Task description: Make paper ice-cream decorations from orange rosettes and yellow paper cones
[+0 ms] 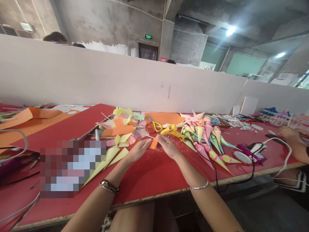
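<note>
Between my two hands is a small piece of orange paper (154, 143), held just above the red tabletop. My left hand (141, 149) pinches its left side, and my right hand (167, 146) grips the right side near the top. Just beyond them lie a yellow glue gun (173, 131) and scissors (154, 126) with red and yellow handles. Orange paper strips (118, 129) and pale yellow paper pieces (117, 155) are to the left of my hands. Several pastel paper cones (205, 135) are heaped to the right.
A white partition (125, 83) runs behind the red table (142, 180). A purple box with a white plug (253, 153) and black and white cables sits at right, beside a roll of tape (242, 157). Another person's arm (293, 145) rests at the far right. A pixelated patch covers the left.
</note>
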Demonstrator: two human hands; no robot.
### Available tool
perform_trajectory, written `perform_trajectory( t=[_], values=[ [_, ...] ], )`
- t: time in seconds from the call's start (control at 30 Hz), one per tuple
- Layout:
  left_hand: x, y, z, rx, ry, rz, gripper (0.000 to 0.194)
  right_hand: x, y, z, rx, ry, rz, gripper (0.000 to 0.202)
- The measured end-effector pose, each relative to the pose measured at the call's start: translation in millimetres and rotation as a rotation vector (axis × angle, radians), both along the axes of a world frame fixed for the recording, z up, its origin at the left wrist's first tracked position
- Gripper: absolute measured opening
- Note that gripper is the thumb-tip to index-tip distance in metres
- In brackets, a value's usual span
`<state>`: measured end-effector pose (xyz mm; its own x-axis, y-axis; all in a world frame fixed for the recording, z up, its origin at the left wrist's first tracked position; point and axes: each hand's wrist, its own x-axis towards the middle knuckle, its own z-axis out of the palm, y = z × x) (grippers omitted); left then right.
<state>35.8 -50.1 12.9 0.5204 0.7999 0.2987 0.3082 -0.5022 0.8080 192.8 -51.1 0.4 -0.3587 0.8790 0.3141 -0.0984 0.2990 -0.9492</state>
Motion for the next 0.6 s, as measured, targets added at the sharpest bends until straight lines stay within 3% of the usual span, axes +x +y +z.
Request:
perform_trajectory(
  t=[0.13, 0.33, 0.6],
  values=[
    [-1, 0, -2.5, 0.023, 0.091, -0.029, 0.044, -1, 0, -1.5, -0.032, 0.061, 0.065, 0.035],
    [-1, 1, -3.8, 0.111, 0.208, 0.068, 0.041, -2, 7, -8.7, -0.074, 0.089, 0.044, 0.034],
    [2, 0, -3.7, 0.129, 0.159, 0.044, 0.034, -1, 11, -13.6, -0.056, 0.097, 0.007, 0.034]
  ],
)
